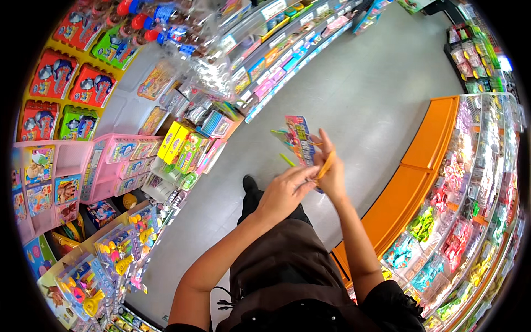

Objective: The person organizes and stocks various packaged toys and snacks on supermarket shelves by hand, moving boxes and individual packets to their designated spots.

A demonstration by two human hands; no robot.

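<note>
A colourful printed card pack (300, 135) is held out before me above the aisle floor, with thin green pieces sticking out on its left. My right hand (335, 178) grips the pack near its lower end, largely hiding that part. An orange band (327, 164), which looks like a rubber band, runs across the fingers of this hand. Coming from the left, my left hand (280, 195) pinches at the band with thumb and fingertips, close against the right hand. Whether one or several packs are held together cannot be made out.
Shelves at left carry boxed toys in a pink plastic basket (120, 139), yellow boxes (173, 143) and hanging toy packs (116, 249). Bottles (166, 35) in clear wrap stand at upper left. An orange cabinet (398, 203) with bins of wrapped sweets (456, 242) curves along the right.
</note>
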